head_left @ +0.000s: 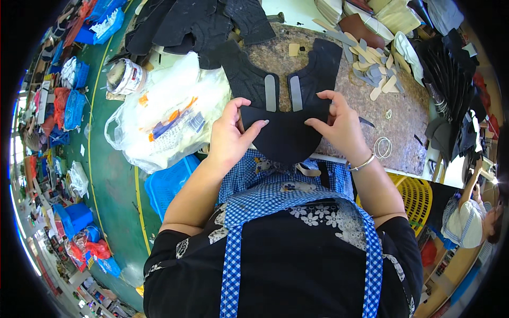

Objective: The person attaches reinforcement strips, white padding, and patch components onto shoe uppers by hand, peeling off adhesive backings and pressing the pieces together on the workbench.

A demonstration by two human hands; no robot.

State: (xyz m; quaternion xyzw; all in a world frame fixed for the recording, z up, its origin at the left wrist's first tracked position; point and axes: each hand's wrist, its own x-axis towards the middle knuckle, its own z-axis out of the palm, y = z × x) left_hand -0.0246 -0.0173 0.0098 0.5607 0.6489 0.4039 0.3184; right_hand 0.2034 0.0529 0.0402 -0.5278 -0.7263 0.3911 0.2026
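Observation:
A black shoe upper (286,137) lies in front of me, its rounded toe part overhanging the table's near edge. Its two side flaps spread away from me with a gap between them. A grey strip (270,93) lies along the inner edge of the left flap, and a matching grey strip (296,94) along the right one. My left hand (231,131) pinches the upper's left side, thumb on top and the other fingers at the edge. On the opposite side my right hand (342,127) grips it the same way; some fingertips are hidden beneath.
Left of the work, a white plastic bag (169,114) sits by a white tub (125,77). More black uppers (201,24) are piled at the far left. Loose beige and grey strips (374,66) and rubber bands (382,147) lie on the worn tabletop (392,114). Stacked black pieces (442,79) stand at right.

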